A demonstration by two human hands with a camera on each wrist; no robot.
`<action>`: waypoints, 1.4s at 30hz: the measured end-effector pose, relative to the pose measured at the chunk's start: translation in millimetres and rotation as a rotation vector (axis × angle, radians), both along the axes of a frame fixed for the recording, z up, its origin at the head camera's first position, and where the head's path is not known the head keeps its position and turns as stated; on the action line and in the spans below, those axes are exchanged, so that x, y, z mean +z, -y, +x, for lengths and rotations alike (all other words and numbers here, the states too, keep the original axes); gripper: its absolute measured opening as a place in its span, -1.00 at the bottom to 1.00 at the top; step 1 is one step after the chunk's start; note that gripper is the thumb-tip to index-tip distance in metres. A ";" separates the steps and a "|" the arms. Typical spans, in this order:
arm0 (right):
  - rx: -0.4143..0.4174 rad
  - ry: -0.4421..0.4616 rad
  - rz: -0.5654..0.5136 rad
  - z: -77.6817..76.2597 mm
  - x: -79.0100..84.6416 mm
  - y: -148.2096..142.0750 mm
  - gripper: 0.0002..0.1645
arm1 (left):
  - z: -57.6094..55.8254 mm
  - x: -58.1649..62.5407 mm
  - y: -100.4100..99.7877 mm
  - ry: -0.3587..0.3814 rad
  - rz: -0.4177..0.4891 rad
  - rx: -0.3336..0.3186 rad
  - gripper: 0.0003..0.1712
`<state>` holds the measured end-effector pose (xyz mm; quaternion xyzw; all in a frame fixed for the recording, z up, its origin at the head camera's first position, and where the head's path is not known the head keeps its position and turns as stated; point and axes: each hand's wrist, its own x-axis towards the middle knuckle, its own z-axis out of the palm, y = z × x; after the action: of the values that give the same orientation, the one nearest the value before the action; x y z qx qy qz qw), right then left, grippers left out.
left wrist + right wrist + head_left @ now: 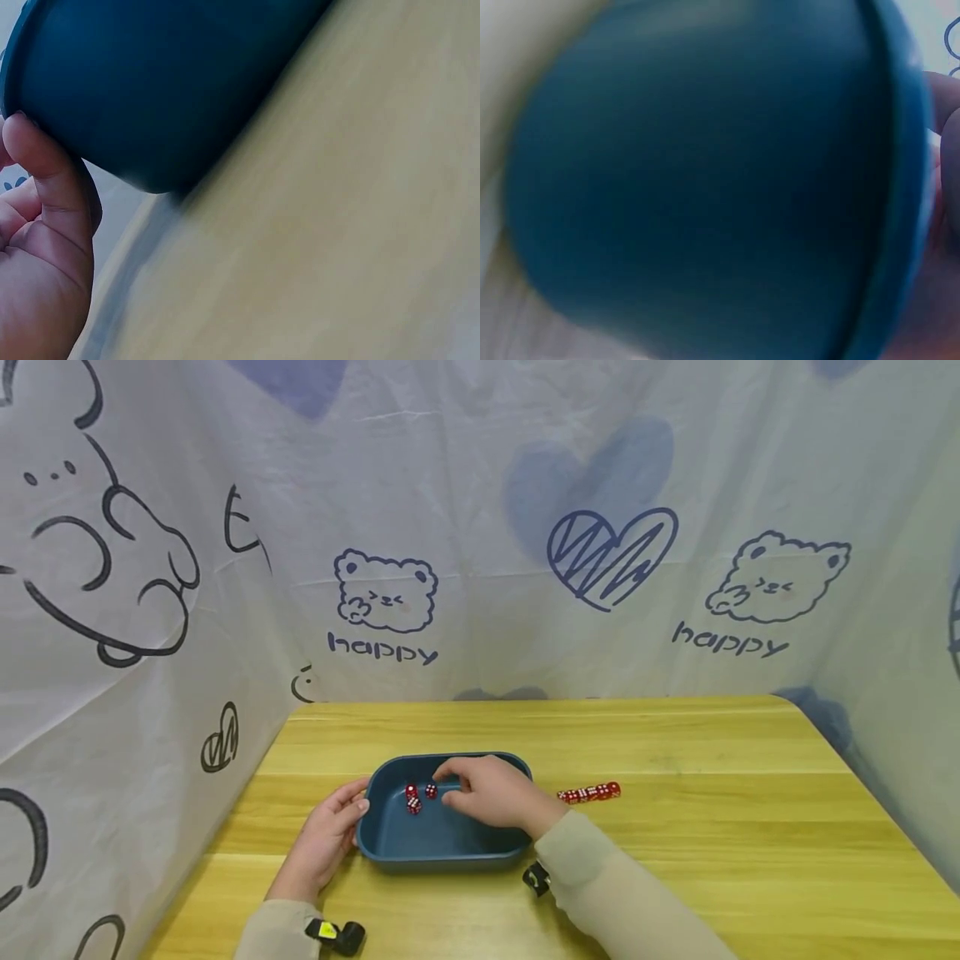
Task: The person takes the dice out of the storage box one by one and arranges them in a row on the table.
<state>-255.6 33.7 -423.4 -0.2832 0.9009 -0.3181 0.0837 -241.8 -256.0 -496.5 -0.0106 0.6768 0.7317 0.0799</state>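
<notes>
A dark blue rectangular container (442, 863) stands on the table. My left hand (327, 837) holds its left end, thumb by the rim; in the left wrist view the thumb (41, 165) lies against the outer wall. Inside, towards the back left, are red dice with white dots: one die (431, 790) apart from two others, a front die (414, 806) and one behind it (411, 791). My right hand (491, 789) reaches over the right side into the container. Its thumb and index finger are spread apart, close to the single die, with nothing seen between them.
Right of the container, several red dice (588, 793) lie in a row on the wooden table (712, 827), partly behind the right wrist. Hanging white cloth (480, 610) with printed drawings encloses the table at the back and sides.
</notes>
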 end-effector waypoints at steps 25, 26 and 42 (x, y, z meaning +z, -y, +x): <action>-0.077 0.149 0.065 -23.9 -33.3 29.4 -0.46 | 0.1 -1.3 2.2 -0.013 -0.011 -0.010 -0.48; -0.075 0.147 0.076 -24.0 -34.0 29.3 -0.45 | 0.1 -1.0 2.4 -0.016 -0.012 -0.012 -0.48; -0.028 0.162 0.167 -25.3 -43.4 28.6 -0.38 | 0.0 -0.5 -0.4 -0.006 -0.011 -0.012 -0.48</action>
<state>-280.9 5.1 -466.8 -0.2363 0.9183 -0.2650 0.1750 -241.9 -255.6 -497.0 -0.0049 0.6812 0.7275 0.0822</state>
